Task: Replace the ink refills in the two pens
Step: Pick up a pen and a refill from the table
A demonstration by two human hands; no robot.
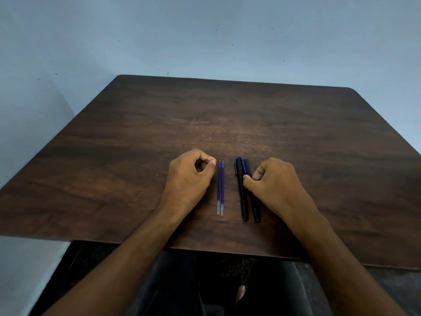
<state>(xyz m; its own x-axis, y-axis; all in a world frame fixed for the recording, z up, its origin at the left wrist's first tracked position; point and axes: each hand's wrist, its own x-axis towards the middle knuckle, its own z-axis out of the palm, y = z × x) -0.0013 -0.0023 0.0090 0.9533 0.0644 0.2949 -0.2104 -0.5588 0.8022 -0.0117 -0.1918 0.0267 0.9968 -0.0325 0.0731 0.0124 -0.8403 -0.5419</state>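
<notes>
Two blue ink refills (220, 188) lie side by side on the dark wooden table (136, 137), tips pointing away from me. To their right lie two black capped pens (243, 201), also side by side. My left hand (189, 176) rests on the table just left of the refills, fingers curled in, holding nothing. My right hand (273, 183) rests on the right pen, its thumb and fingertips touching the pens near the caps. Whether it grips a pen I cannot tell.
The table stands against a pale blue wall (205, 37), in a corner on the left. Its near edge is just in front of my lap (216, 281).
</notes>
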